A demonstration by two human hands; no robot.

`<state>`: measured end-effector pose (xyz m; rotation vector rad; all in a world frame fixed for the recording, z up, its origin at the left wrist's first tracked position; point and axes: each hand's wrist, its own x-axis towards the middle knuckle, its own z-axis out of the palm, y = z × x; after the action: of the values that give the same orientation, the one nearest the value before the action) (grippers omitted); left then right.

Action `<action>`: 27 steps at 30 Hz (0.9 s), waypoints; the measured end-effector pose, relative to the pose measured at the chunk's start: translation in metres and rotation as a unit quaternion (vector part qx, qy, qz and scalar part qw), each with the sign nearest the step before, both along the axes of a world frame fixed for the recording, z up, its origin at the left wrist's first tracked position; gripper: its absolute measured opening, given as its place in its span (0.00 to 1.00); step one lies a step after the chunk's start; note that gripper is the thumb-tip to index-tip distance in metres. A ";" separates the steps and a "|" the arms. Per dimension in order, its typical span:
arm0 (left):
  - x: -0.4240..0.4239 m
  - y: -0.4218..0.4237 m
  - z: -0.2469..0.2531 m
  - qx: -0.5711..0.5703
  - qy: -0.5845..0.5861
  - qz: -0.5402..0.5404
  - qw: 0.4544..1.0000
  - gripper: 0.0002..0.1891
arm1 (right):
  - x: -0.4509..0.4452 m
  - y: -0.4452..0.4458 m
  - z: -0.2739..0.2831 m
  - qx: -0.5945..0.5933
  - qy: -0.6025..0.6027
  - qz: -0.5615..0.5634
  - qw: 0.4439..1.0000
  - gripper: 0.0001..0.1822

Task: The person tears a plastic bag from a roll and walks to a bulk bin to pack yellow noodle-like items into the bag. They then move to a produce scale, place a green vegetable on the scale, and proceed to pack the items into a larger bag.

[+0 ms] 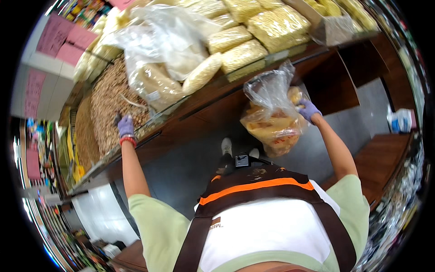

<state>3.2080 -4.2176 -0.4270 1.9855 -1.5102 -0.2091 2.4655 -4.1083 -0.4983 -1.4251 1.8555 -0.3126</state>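
My left hand (126,126), in a purple glove, is at the near edge of a heap of small brown dried goods (110,98). A small dark thing shows at its fingertips; whether I grip it is unclear. My right hand (308,110), also gloved, is closed on the side of a clear plastic bag (273,119) with yellowish-brown contents, hanging beside the counter front. Between my hands, on the counter, a large clear plastic bag (163,40) covers pale packs. A long pale pack (203,73) lies at its right.
Several wrapped yellow packs (278,25) fill the counter's far side, with a cardboard box (326,25) at the right. A glass rim (170,106) edges the counter. Dark wooden panels (331,85) stand below. A brown wooden surface (382,163) and a white-blue package (401,119) are at right.
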 end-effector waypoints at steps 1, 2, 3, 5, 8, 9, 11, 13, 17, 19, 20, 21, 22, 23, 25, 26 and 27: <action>0.001 -0.001 -0.015 0.017 0.014 0.019 1.000 0.12 | 0.006 -0.002 0.007 0.029 -0.057 -0.061 0.996 0.18; -0.020 -0.006 -0.008 0.034 0.019 0.011 0.999 0.12 | 0.004 0.000 -0.004 -0.032 -0.079 -0.087 0.993 0.20; -0.050 -0.004 0.006 0.049 0.023 0.008 0.998 0.12 | 0.001 0.000 -0.014 -0.095 -0.099 -0.107 0.985 0.22; -0.076 0.012 0.012 -0.063 -0.015 0.042 0.997 0.14 | 0.016 -0.014 -0.008 -0.235 -0.074 -0.094 0.965 0.27; -0.165 0.033 0.044 -0.249 -0.106 0.027 0.962 0.15 | 0.043 -0.030 0.000 -0.295 0.007 -0.072 0.953 0.31; -0.204 0.042 0.057 -0.265 -0.064 -0.049 0.961 0.13 | 0.048 -0.033 -0.004 -0.244 -0.022 -0.079 0.966 0.31; -0.258 0.059 0.054 -0.189 0.034 -0.174 0.966 0.10 | 0.052 -0.036 -0.011 -0.143 -0.082 -0.093 0.982 0.33; -0.319 0.069 0.064 -0.094 0.097 -0.359 0.924 0.11 | 0.057 -0.029 0.005 -0.172 -0.122 -0.101 0.972 0.26; -0.396 0.050 0.041 -0.042 0.154 -0.436 0.886 0.25 | 0.066 0.021 0.062 -0.197 -0.188 -0.090 0.958 0.11; -0.434 0.040 0.042 -0.047 0.105 -0.470 0.875 0.41 | 0.056 0.058 0.062 -0.249 -0.234 -0.068 0.937 0.09; -0.454 0.036 0.044 -0.054 -0.002 -0.491 0.869 0.39 | 0.052 0.072 0.064 -0.253 -0.207 -0.064 0.943 0.08; -0.471 0.037 0.046 -0.060 -0.108 -0.510 0.851 0.37 | 0.048 0.088 0.065 -0.255 -0.180 -0.065 0.948 0.08; -0.480 0.040 0.047 0.015 -0.164 -0.588 0.792 0.31 | 0.043 0.101 0.065 -0.257 -0.154 -0.064 0.952 0.07; -0.487 0.043 0.046 0.088 -0.218 -0.655 0.718 0.26 | 0.037 0.113 0.062 -0.224 -0.153 -0.057 0.961 0.07; -0.494 0.060 0.017 0.126 -0.205 -0.714 0.658 0.12 | 0.028 0.139 0.046 -0.156 -0.156 -0.043 0.974 0.08; -0.493 0.070 0.014 0.094 -0.200 -0.727 0.650 0.11 | 0.027 0.155 0.025 -0.121 -0.144 -0.073 0.979 0.07; -0.489 0.079 0.011 0.062 -0.194 -0.739 0.642 0.11 | 0.031 0.161 0.025 -0.124 -0.132 -0.059 0.982 0.07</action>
<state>2.7187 -4.1385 -0.4163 0.3018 -3.1087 -0.5460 2.4965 -3.9472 -0.4736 -1.3607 1.7282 -0.7776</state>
